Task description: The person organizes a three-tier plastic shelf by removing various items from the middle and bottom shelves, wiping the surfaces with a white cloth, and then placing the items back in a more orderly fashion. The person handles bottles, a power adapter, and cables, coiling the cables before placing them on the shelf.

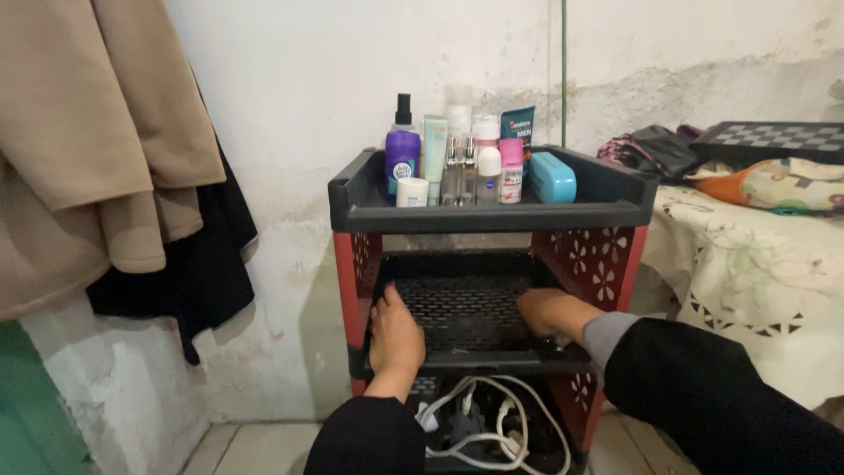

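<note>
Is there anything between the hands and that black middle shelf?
Nothing visible. The left hand and right hand both rest directly on the black middle shelf, which looks bare. The bottles stand on the top tray, above.

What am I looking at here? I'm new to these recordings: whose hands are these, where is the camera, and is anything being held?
There is no machine: a person works with bare hands, and the single picture comes from a camera worn on their head, looking down and forward. The left hand and right hand, both in dark sleeves, lie flat on the perforated black middle shelf of a small black-and-red rack. Neither hand appears to hold anything. The rack's top tray carries toiletries: a purple spray bottle, tubes, small bottles and a blue case. White cables lie on the bottom level. Coats hang at left; a covered bed stands at right.
</note>
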